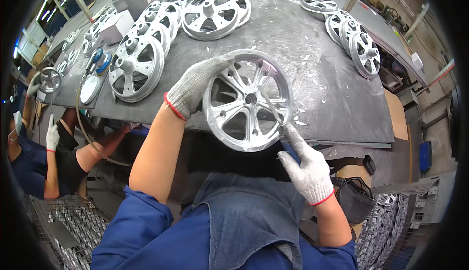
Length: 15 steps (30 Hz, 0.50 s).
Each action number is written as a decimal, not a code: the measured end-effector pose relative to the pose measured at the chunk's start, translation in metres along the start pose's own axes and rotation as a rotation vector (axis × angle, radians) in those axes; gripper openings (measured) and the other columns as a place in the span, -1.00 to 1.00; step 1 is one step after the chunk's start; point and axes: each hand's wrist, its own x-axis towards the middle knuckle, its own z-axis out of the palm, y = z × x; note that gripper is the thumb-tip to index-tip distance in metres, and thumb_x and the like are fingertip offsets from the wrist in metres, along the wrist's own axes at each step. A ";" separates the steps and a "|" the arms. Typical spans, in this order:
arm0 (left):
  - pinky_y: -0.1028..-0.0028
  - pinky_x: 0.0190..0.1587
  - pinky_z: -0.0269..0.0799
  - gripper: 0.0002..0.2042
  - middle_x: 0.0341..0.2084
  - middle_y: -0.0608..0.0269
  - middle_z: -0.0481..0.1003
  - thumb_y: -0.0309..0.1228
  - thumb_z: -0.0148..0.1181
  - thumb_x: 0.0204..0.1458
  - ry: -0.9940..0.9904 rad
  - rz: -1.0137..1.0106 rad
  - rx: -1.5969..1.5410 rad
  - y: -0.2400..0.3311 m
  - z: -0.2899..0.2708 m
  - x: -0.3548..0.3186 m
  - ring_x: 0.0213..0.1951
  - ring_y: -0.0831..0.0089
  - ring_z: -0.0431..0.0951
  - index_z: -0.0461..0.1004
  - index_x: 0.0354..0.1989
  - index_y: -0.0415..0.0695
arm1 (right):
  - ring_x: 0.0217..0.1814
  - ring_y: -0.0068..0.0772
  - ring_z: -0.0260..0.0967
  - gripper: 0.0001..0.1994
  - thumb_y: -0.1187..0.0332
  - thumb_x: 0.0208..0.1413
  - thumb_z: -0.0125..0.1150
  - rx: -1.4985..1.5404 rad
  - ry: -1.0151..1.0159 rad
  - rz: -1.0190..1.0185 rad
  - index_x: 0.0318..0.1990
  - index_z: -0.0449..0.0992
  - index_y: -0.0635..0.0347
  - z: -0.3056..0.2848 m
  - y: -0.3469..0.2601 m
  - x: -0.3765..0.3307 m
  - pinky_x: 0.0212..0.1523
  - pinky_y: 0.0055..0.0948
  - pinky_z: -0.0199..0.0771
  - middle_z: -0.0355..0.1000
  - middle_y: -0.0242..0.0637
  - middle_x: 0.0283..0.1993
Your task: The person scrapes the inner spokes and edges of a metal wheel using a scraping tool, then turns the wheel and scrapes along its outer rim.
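A silver cast spoked wheel (251, 111) is tilted up at the near edge of the dark worktable. My left hand (193, 88), in a grey-white knit glove with a red cuff, grips its upper left rim. My right hand (309, 166), gloved alike, is closed around a slim metal hand tool (271, 106) that looks like a file. The tool's blade lies across an opening between the spokes, its tip close to the hub. A blue part, perhaps its handle, shows beside my right fingers. My left fingertips are partly hidden behind the rim.
Leaning wheels (137, 69) line the table's left side, with more wheels (359, 50) at the right. A blue sander (101, 62) with a hose lies far left. Metal flakes litter the worktable (278, 30). A gloved co-worker (31, 148) holds a wheel at left. Wire bins flank me.
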 end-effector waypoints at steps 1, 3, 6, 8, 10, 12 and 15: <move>0.49 -0.28 0.69 -0.64 -0.18 0.19 0.69 -0.17 0.22 0.48 0.047 -0.029 0.062 0.007 0.008 -0.013 -0.28 0.46 0.72 0.67 0.13 -0.25 | 0.20 0.04 0.69 -0.37 0.31 0.35 0.43 -0.077 -0.002 -0.010 0.55 0.45 0.04 0.001 -0.004 0.001 0.20 -0.18 0.68 0.69 0.00 0.20; 0.51 -0.34 0.63 -0.64 -0.20 0.22 0.69 -0.17 0.19 0.50 0.083 -0.044 0.132 0.007 0.002 -0.018 -0.32 0.51 0.68 0.68 0.12 -0.25 | 0.17 0.05 0.70 -0.37 0.29 0.35 0.43 -0.087 -0.021 -0.014 0.55 0.45 0.04 0.004 -0.007 0.002 0.18 -0.17 0.68 0.70 -0.01 0.18; 0.60 -0.47 0.40 -0.61 -0.26 0.32 0.68 -0.16 0.08 0.54 0.150 -0.075 0.168 0.003 0.014 -0.028 -0.46 0.68 0.51 0.69 0.13 -0.22 | 0.10 0.06 0.70 -0.37 0.27 0.35 0.43 -0.133 -0.087 0.011 0.55 0.45 0.03 0.008 -0.011 0.000 0.13 -0.14 0.69 0.71 -0.02 0.12; 0.62 -0.42 0.42 -0.61 -0.27 0.32 0.67 -0.15 0.07 0.54 0.209 -0.052 -0.009 0.001 0.023 -0.034 -0.44 0.69 0.51 0.69 0.13 -0.21 | 0.12 0.07 0.69 -0.37 0.26 0.36 0.41 -0.072 -0.082 0.011 0.56 0.44 0.04 0.012 -0.010 -0.003 0.14 -0.14 0.68 0.70 0.02 0.13; 0.62 -0.56 0.33 -0.62 -0.42 0.39 0.63 -0.12 0.16 0.51 0.223 -0.001 0.027 -0.013 0.015 -0.034 -0.58 0.71 0.46 0.71 0.07 -0.19 | 0.14 0.11 0.68 -0.35 0.27 0.36 0.42 -0.027 -0.097 0.020 0.57 0.41 0.08 0.013 -0.016 -0.002 0.14 -0.13 0.68 0.69 0.05 0.13; 0.30 0.00 0.70 -0.59 -0.13 0.06 0.66 -0.19 0.04 0.57 0.177 0.111 -0.165 -0.023 0.023 -0.050 -0.07 0.30 0.72 0.57 0.21 -0.35 | 0.24 0.11 0.67 -0.33 0.30 0.36 0.41 0.018 -0.156 0.099 0.59 0.37 0.13 0.015 -0.022 -0.003 0.22 -0.17 0.66 0.68 0.07 0.19; 0.17 0.12 0.70 -0.61 -0.03 -0.01 0.63 -0.21 0.00 0.58 0.199 0.142 -0.325 -0.036 0.035 -0.064 0.00 0.20 0.71 0.50 0.24 -0.34 | 0.37 0.03 0.63 -0.31 0.34 0.38 0.40 0.154 -0.186 0.118 0.61 0.32 0.23 0.016 -0.030 -0.008 0.36 -0.25 0.58 0.64 0.09 0.31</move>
